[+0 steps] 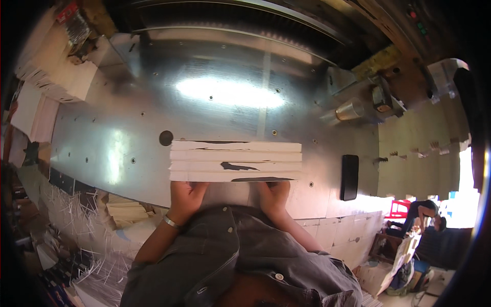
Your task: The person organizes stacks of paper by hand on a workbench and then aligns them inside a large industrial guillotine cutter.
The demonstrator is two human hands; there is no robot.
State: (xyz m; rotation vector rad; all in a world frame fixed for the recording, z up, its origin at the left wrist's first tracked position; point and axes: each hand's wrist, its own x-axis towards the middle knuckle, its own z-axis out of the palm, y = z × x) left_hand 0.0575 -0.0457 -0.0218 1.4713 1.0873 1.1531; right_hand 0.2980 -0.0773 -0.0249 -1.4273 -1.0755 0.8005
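Note:
In the middle, at the near part of a metal machine table (pixel 230 123), is a stack of several white paper blocks (pixel 235 154) with dark marks along their edges. My left hand (pixel 187 196) grips its near left side, and my right hand (pixel 274 194) grips the near right side. Both thumbs show along the near edge, while the other fingers are hidden by the stack. Whether the stack touches the metal or is lifted off it, I cannot tell.
A black phone (pixel 350 177) lies to the right, with a clear cup (pixel 350 110) farther back. Tall paper stacks (pixel 66 77) stand at the far left, others (pixel 422 148) at the right. Paper offcuts (pixel 97 250) heap at lower left. Another person (pixel 419 212) bends over at far right.

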